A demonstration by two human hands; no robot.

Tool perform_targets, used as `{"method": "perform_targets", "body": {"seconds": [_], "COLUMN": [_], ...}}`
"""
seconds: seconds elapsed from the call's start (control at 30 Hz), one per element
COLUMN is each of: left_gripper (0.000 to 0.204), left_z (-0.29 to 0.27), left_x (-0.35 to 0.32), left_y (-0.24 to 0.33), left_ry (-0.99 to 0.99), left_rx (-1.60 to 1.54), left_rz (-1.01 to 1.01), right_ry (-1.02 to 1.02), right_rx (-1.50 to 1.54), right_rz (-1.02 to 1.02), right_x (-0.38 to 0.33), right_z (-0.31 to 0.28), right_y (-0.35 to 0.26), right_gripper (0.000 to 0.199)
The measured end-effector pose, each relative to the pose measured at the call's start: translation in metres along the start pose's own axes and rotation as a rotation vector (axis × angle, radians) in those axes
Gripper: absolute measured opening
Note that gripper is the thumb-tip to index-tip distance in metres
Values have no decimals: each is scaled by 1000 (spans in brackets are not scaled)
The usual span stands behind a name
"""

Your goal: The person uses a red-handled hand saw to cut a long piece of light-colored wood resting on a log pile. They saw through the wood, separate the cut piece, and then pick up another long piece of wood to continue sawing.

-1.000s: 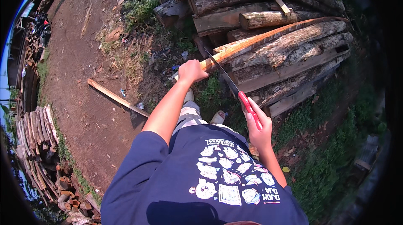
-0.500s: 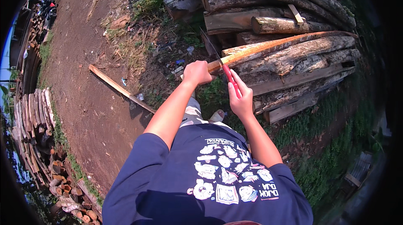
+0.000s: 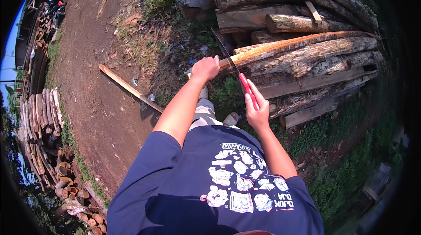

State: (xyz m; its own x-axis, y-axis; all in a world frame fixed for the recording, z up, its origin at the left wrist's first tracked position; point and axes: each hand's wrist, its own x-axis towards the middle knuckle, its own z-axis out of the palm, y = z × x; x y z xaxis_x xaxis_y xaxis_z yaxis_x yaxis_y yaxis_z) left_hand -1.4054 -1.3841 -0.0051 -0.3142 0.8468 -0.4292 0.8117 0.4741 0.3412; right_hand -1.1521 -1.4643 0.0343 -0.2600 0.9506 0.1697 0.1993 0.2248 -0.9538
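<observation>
A long, narrow strip of wood [image 3: 280, 41] lies over the log pile, with its near end toward me. My left hand [image 3: 205, 68] is closed around that near end, fingers wrapped over the top. Just right of it, the dark blade of a hand saw [image 3: 246, 87] with a red handle crosses the strip at a slant. My right hand [image 3: 258, 106] grips the red handle, with the thumb lying along it. The blade's tip points away from me, past the far side of the strip. Whether the teeth have cut in cannot be made out.
Stacked logs [image 3: 302, 62] fill the right and far right. A loose wooden plank [image 3: 125, 84] lies on the dirt ground [image 3: 96, 121] to the left. More cut logs [image 3: 44, 112] are piled at the far left. My sandalled foot [image 3: 231, 119] stands on grassy ground below the strip.
My right hand has drawn the saw back toward me, so more of the blade shows on the near side of the strip. My left hand keeps its hold on the strip.
</observation>
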Motion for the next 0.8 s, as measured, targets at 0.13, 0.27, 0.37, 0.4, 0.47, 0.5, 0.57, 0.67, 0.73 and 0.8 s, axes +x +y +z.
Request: {"method": "perform_targets", "body": {"seconds": [0.13, 0.27, 0.37, 0.4, 0.47, 0.5, 0.57, 0.67, 0.73, 0.8], "left_gripper": [69, 67, 66, 66, 66, 65, 65, 64, 64, 64], "left_z": [-2, 4, -2, -4, -5, -2, 0, -10, -9, -1], "left_x": [-4, -7, -13, -15, -14, -14, -13, -14, -14, -9], "left_y": [-4, 1, 0, 3, 3, 4, 10, 15, 8, 2], "left_ry": [-27, -34, -27, -29, -25, -17, -28, -59, -50, -64], "left_rx": [-20, 8, 13, 13, 15, 18, 7, 11, 0, -4], "left_rz": [-31, -18, -13, -2, 1, 0, 9, 6, -11, 3], "right_ry": [-88, -82, -80, -29, -51, -55, 4, 4, 8, 32], "right_rx": [-18, -47, -13, 1, -3, -2, 67, 69, 89, 72], "right_rz": [158, 226, 207, 121, 139, 147, 47, -70, -51, -80], "right_x": [-77, -96, -65, -51, -14, 3, 40, 69, 67, 46], "right_z": [-64, -78, -62, -46, -18, -6, 27, 49, 49, 38], "right_y": [-42, -68, -62, -46, -32, -24, 0, 25, 31, 30], "right_gripper": [50, 51, 51, 51, 48, 47, 45, 45, 45, 46]}}
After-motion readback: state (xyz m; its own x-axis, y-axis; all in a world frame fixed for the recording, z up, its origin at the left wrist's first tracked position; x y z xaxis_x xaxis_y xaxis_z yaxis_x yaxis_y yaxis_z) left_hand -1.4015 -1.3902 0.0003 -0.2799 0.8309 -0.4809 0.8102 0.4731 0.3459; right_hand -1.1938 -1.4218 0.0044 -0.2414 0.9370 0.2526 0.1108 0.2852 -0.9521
